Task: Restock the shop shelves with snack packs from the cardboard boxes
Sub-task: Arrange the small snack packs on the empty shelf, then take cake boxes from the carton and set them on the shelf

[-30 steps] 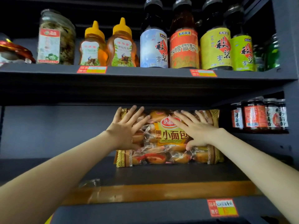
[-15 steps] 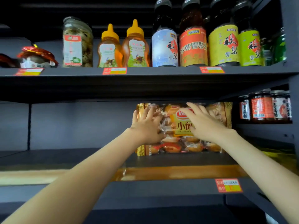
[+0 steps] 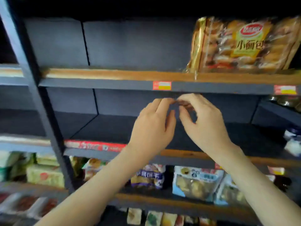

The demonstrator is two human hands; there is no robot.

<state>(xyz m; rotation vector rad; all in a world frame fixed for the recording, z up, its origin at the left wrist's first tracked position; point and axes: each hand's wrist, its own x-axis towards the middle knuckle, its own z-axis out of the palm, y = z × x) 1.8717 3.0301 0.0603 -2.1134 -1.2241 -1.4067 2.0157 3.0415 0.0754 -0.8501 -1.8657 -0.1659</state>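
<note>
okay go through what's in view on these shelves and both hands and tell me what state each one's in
bread pack: upright on the upper shelf, at its right, untouched.
middle shelf: bare where visible, dark board.
lower shelf snack bags: stocked in a row, blurred.
left hand: raised before the middle shelf, fingers loosely bent, holding nothing visible.
right hand: fingers loosely curled, fingertips meeting the left hand's, holding nothing visible.

Head-worn view, close, facing the dark shelves (image 3: 104, 85) slightly downward.

Bread pack (image 3: 244, 44): "小面包" in dark characters on yellow panel, beneath a red oval logo, unreadable. Shelf-edge price tags (image 3: 162, 85) below it: blurred, illegible.
</note>
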